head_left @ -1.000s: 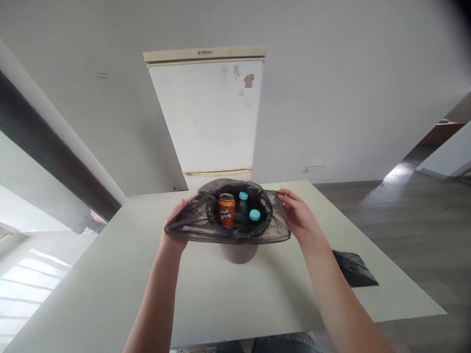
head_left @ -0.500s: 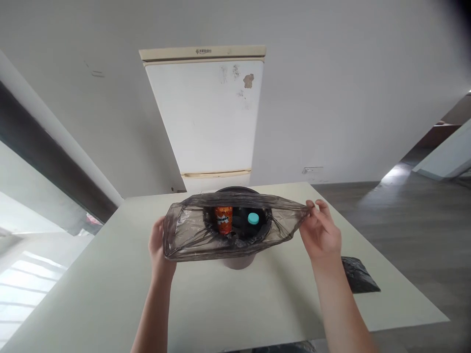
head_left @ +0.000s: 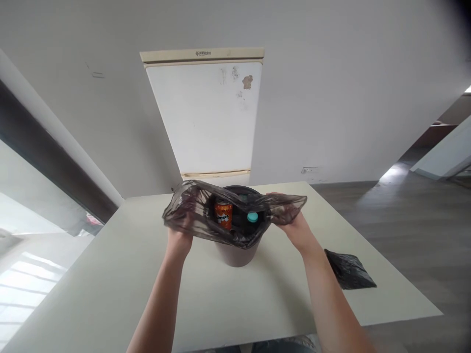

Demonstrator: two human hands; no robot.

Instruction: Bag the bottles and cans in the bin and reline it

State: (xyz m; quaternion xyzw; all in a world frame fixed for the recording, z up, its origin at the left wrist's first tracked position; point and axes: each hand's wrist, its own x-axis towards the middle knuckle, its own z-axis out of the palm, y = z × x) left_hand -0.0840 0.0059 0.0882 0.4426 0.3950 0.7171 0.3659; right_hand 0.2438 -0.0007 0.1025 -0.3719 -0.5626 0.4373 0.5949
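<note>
A thin, see-through dark garbage bag (head_left: 206,193) lines a brownish bin (head_left: 237,256) that stands on the table. Its loose top is bunched up and pulled outward to both sides. My left hand (head_left: 181,229) holds the bag's left side, its fingers partly veiled by the film. On the right, my right hand (head_left: 293,221) grips the other side from beneath, with the bag's corner draped over the fingers. Through the mouth I see an orange Mirinda can (head_left: 223,214) and a turquoise cap (head_left: 252,216) on something dark.
Right of the bin, a folded black plastic bag (head_left: 351,269) lies on the pale table (head_left: 206,299). A white fridge (head_left: 206,117) stands behind the table against a grey wall. The table's right edge borders a wood-look floor (head_left: 401,245).
Both hands have moved inward toward the bin. The bag's wide, stretched opening has slackened and bunched, and its right corner now flops over my right hand.
</note>
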